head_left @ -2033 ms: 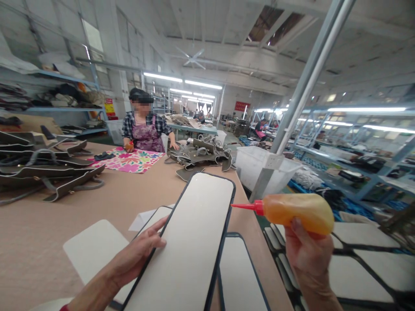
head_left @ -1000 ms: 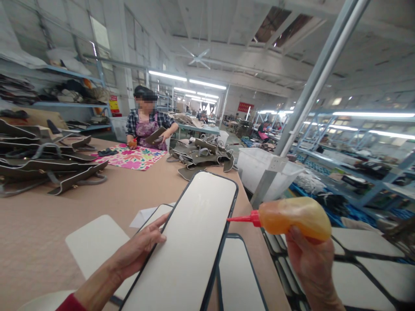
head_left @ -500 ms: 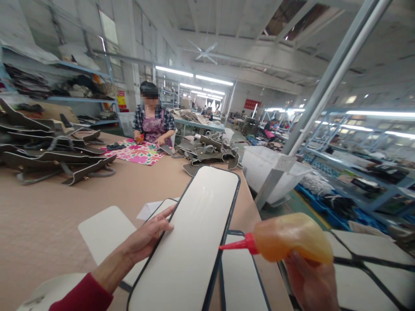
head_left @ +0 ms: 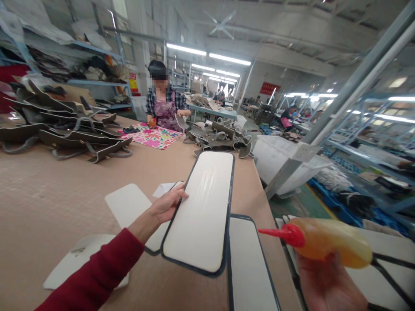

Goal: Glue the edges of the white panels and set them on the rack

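Observation:
My left hand [head_left: 170, 201] grips the left edge of a long white panel [head_left: 202, 211] with rounded corners and a dark border, thumb on its face. Glossy streaks show on the panel's upper part. In my right hand [head_left: 327, 276] is a squeeze bottle [head_left: 333, 242] of amber liquid, lying sideways with its red nozzle pointing left, apart from the panel. Another dark-edged white panel [head_left: 249, 259] lies on the table to the right, partly under the held one. Left of my hand lies a plain white piece [head_left: 126, 203].
Dark bag pieces [head_left: 65, 134] are heaped on the table [head_left: 81, 198] at left, with another heap [head_left: 223, 136] farther back. Across the table a co-worker [head_left: 165, 103] handles a piece over flowered cloth [head_left: 155, 136]. A metal post [head_left: 311, 134] and white bin [head_left: 275, 160] stand at right.
The bottle has moved right, its nozzle drawn away from the panel's right edge. The held panel sits farther from me, its near end now in view. The co-worker has lifted a piece.

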